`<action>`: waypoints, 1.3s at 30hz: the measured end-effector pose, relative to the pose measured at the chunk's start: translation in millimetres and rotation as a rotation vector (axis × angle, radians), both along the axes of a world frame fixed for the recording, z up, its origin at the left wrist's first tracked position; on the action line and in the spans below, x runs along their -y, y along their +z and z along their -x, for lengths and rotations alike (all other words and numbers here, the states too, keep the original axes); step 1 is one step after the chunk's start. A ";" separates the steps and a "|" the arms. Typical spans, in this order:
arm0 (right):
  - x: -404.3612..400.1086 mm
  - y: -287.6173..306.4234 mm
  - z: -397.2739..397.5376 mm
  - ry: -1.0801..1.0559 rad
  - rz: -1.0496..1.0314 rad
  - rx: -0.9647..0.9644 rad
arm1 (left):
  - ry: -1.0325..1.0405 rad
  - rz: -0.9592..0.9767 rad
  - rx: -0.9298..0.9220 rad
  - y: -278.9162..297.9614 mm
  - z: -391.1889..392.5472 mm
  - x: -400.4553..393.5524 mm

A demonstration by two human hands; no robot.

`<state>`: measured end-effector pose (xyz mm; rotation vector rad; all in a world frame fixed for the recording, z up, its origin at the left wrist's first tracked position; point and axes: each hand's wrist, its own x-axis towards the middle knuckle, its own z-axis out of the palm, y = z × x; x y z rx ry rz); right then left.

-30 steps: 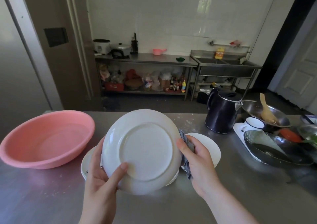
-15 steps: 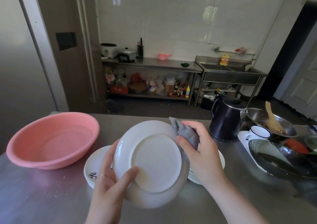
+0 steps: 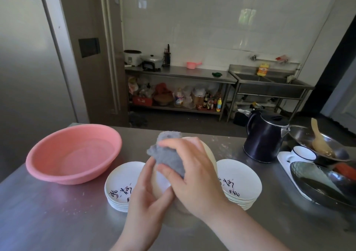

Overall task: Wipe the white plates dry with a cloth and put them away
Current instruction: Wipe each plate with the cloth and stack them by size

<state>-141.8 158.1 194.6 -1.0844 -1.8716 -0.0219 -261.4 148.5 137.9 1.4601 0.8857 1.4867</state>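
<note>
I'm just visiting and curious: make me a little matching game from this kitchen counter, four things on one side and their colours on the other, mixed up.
Things:
1. basin
2. kettle
3. cloth
4. spoon

Colours:
A. grey
B. wooden tan
C. pink
D. dark, near black

Pairs: 1-C, 2-D, 3-A, 4-B

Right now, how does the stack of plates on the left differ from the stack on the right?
The left stack lies beside the pink basin; the right stack lies nearer the black kettle. The left hand hides part of the left stack, the right hand part of the right stack. Both hold white plates with dark painted marks on the steel counter.
</note>
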 end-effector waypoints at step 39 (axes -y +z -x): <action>14.4 -60.2 -7.8 -0.206 -0.279 -0.344 | 0.033 0.193 0.590 44.8 -14.3 -15.5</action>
